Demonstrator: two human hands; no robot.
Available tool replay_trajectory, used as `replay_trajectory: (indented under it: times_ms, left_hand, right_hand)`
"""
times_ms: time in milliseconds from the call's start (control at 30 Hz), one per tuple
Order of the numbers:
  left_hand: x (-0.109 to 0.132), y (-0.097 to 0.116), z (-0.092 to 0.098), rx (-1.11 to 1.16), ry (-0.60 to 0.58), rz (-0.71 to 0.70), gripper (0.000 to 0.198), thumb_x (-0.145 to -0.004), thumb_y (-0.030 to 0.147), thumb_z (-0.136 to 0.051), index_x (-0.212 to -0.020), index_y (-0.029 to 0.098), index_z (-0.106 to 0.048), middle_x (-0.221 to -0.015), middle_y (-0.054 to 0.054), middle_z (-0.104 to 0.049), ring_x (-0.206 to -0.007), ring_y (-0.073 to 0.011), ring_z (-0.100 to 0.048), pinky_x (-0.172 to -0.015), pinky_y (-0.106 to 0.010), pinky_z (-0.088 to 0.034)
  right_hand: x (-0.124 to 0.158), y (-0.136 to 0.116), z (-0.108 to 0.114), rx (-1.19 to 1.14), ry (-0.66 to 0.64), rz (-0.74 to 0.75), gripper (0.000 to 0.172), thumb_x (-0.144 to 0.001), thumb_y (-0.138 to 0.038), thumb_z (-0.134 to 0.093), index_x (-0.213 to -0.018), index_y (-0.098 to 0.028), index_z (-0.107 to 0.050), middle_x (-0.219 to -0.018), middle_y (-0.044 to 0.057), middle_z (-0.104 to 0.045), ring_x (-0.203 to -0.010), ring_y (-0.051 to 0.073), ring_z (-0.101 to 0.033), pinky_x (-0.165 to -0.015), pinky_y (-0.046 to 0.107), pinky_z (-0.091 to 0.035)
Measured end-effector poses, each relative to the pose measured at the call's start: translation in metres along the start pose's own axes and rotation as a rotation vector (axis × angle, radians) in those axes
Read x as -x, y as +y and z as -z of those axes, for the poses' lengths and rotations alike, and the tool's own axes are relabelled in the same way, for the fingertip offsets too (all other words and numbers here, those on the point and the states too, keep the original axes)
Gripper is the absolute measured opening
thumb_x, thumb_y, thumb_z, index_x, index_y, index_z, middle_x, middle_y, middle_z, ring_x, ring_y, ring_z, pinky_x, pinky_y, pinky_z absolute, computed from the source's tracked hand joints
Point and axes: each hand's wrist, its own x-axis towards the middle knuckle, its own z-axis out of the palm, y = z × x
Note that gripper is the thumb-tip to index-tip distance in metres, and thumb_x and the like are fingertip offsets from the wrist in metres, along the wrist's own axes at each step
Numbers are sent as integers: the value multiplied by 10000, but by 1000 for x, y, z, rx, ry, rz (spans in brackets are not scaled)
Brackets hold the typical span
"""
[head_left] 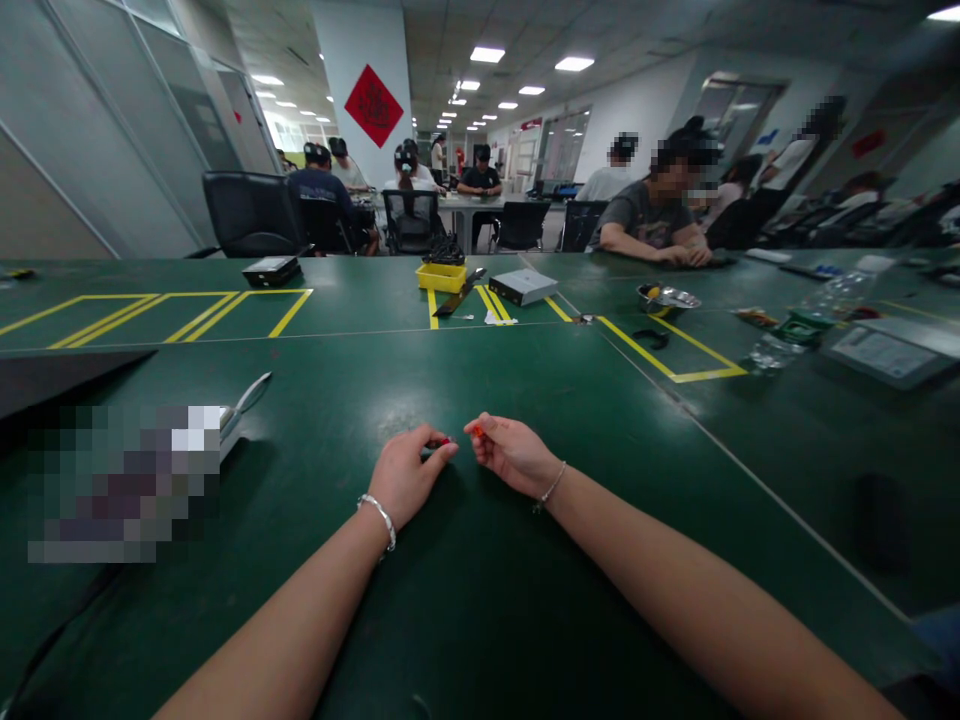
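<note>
Both my hands rest on the green table (480,560), close together near its middle. My left hand (409,475) is curled, its fingertips pinched on a small red piece (444,441). My right hand (511,452) is also curled and pinches a small orange-red piece (478,431) between thumb and fingers. The two pieces sit a few centimetres apart. Each wrist wears a thin bracelet. Both pieces are too small to make out in shape.
A yellow bin (441,275), a dark tool, a grey box (523,286) and a metal bowl (667,298) lie beyond yellow tape lines. A plastic bottle (814,315) lies at right. A white cable sits at left. A seated person (651,220) leans on the far table edge.
</note>
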Motion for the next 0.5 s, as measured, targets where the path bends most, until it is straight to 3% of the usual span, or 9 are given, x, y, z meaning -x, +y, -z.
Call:
replay_trajectory:
  times_ms: [500]
  left_hand:
    - [1, 1, 0, -1, 31, -84, 124, -704, 258, -589, -816, 208, -572, -805, 6, -618, -788, -156, -557, -751, -285, -417]
  right_hand:
    - [1, 3, -6, 44, 96, 69, 276, -585, -364, -689, -681, -153, -540, -565, -22, -530, -514, 65, -453, -521, 217, -349]
